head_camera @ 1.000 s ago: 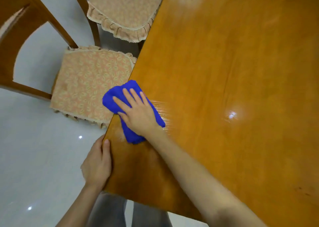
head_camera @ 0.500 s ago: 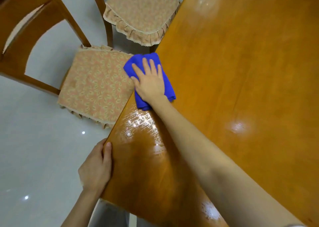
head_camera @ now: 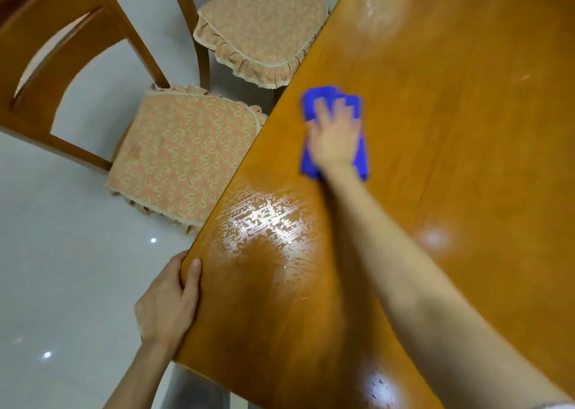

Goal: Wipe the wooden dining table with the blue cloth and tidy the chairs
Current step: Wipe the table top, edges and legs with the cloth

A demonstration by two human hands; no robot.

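Wiping looks partway: my flat right hand presses the blue cloth on the glossy wooden table; left hand grips its edge; cushioned chairs untidied.

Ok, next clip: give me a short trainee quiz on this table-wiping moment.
1. True or false: the right hand presses the blue cloth flat on the wooden table.
2. The left hand grips: A the table's edge, B a chair back, C the cloth?
3. How many cushioned chair seats show beside the table?
Key: 1 true; 2 A; 3 two.
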